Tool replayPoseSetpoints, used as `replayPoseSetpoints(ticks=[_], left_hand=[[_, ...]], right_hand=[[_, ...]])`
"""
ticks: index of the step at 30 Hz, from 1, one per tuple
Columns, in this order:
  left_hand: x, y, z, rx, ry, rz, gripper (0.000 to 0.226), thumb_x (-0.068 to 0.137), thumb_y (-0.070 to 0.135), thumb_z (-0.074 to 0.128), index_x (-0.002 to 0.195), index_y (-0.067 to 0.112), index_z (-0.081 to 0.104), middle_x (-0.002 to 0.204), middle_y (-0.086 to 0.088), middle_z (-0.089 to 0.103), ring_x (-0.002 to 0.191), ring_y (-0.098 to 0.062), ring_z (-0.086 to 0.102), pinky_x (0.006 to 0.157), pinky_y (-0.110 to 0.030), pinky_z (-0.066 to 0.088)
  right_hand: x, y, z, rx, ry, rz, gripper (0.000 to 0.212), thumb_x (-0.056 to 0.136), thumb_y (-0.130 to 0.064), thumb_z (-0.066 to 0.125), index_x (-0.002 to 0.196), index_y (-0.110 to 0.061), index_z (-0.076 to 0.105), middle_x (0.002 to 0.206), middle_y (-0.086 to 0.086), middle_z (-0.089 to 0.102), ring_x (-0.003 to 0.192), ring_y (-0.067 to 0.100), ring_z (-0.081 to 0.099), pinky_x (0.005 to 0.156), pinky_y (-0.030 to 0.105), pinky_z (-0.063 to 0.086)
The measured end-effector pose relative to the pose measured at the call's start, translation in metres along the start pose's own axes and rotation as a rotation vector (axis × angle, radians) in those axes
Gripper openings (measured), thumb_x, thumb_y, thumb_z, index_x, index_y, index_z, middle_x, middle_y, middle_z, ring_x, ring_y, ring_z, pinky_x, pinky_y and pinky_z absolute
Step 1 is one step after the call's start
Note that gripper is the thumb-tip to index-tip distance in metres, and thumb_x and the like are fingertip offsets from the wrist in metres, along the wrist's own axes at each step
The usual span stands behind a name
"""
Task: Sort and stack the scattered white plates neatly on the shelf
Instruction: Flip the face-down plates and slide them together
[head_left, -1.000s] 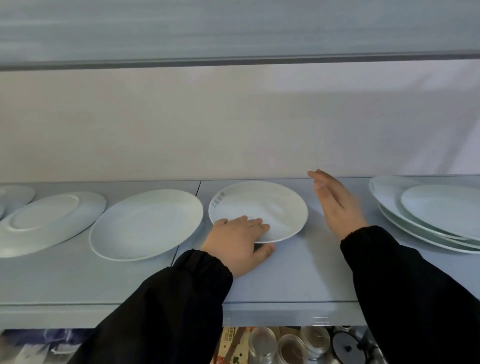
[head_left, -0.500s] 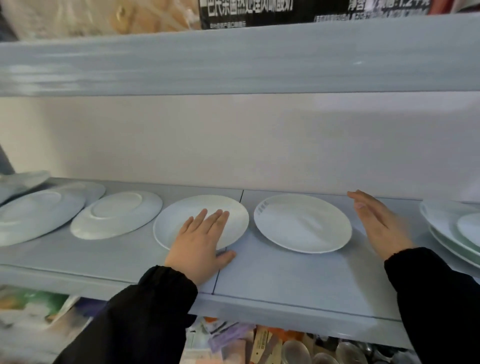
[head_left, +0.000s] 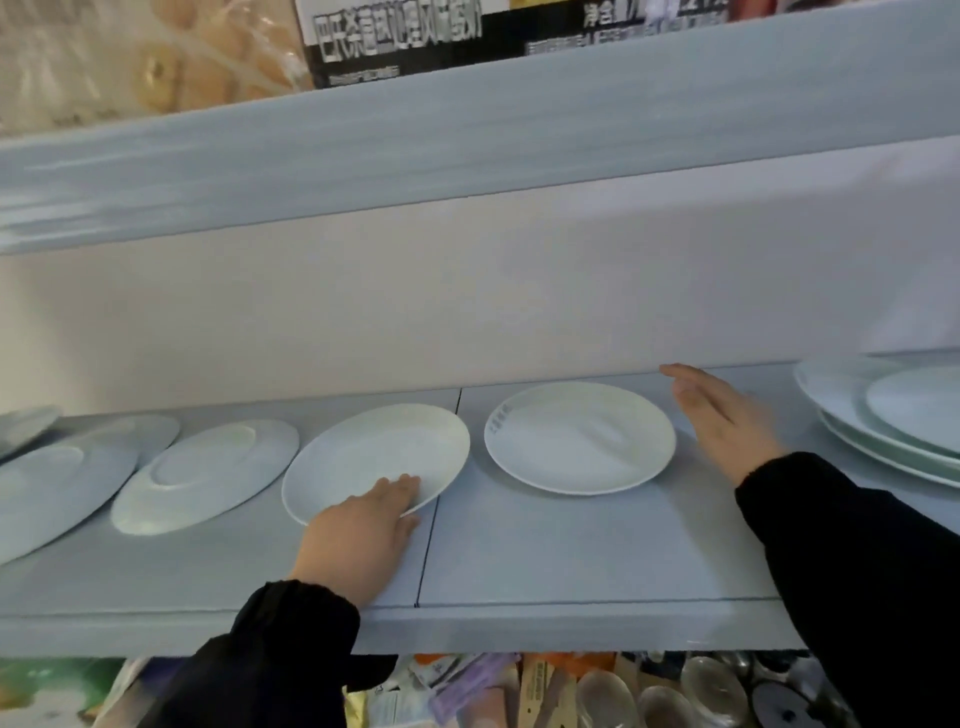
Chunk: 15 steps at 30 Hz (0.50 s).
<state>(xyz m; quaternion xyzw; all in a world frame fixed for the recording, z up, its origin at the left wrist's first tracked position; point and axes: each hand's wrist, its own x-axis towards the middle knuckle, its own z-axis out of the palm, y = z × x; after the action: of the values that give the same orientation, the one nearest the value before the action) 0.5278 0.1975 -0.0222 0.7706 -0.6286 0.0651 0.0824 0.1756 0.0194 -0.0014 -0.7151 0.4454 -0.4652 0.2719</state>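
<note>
Left hand (head_left: 358, 535) lies flat, fingers on the near rim of a plate (head_left: 376, 460) on the shelf (head_left: 571, 551); right hand (head_left: 724, 421) looks open, holding nothing, just beside another plate (head_left: 579, 437).

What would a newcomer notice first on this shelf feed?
White plates lie strung along the blue shelf, one upside-down plate left of centre, a stack at far right. The left hand rests on the near rim of the middle plate; the right hand stands open beside the lettered plate.
</note>
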Motion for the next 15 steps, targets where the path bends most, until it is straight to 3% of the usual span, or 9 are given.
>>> replayPoseSetpoints(ticks=[4, 7, 10, 13, 15], left_hand=[[0.003, 0.000, 0.002, 0.040, 0.065, 0.088, 0.045, 0.100, 0.037, 0.032, 0.145, 0.031, 0.038, 0.139, 0.002, 0.053, 0.114, -0.025, 0.060, 0.091, -0.040, 0.049], [0.004, 0.002, 0.001, 0.064, 0.110, 0.096, 0.042, 0.096, 0.024, 0.050, 0.137, 0.029, 0.046, 0.118, 0.000, 0.066, 0.090, -0.028, 0.069, 0.069, -0.041, 0.056], [0.007, 0.013, -0.005, 0.045, 0.172, 0.092, 0.041, 0.087, 0.013, 0.065, 0.127, 0.022, 0.056, 0.093, -0.004, 0.072, 0.065, -0.029, 0.068, 0.049, -0.035, 0.053], [0.014, 0.040, -0.024, 0.011, 0.343, 0.169, 0.040, 0.083, 0.006, 0.069, 0.120, 0.015, 0.063, 0.084, -0.005, 0.072, 0.058, -0.027, 0.067, 0.044, -0.029, 0.045], [0.020, 0.069, -0.037, -0.005, 0.452, 0.285, 0.038, 0.083, 0.006, 0.066, 0.120, 0.015, 0.063, 0.091, -0.004, 0.073, 0.060, -0.025, 0.067, 0.042, -0.027, 0.045]], right_hand=[[0.005, 0.004, 0.000, -0.028, -0.027, 0.001, 0.037, 0.102, -0.042, 0.042, 0.135, -0.030, 0.054, 0.140, -0.012, 0.048, 0.132, 0.010, 0.042, 0.112, 0.030, 0.027], [0.007, 0.007, 0.001, -0.046, -0.040, -0.035, 0.046, 0.097, -0.051, 0.041, 0.135, -0.029, 0.054, 0.144, -0.006, 0.047, 0.134, 0.012, 0.041, 0.113, 0.031, 0.027], [0.009, 0.006, 0.000, -0.036, -0.027, -0.050, 0.057, 0.090, -0.061, 0.036, 0.135, -0.031, 0.054, 0.146, -0.006, 0.046, 0.136, 0.010, 0.039, 0.115, 0.035, 0.027], [0.010, 0.006, 0.000, -0.030, -0.003, -0.053, 0.045, 0.099, -0.048, 0.041, 0.139, -0.029, 0.050, 0.147, -0.008, 0.043, 0.137, 0.008, 0.037, 0.113, 0.030, 0.026], [0.011, 0.005, -0.001, -0.023, 0.035, -0.045, 0.044, 0.102, -0.041, 0.043, 0.143, -0.028, 0.045, 0.148, -0.009, 0.042, 0.136, 0.007, 0.036, 0.111, 0.026, 0.026]])
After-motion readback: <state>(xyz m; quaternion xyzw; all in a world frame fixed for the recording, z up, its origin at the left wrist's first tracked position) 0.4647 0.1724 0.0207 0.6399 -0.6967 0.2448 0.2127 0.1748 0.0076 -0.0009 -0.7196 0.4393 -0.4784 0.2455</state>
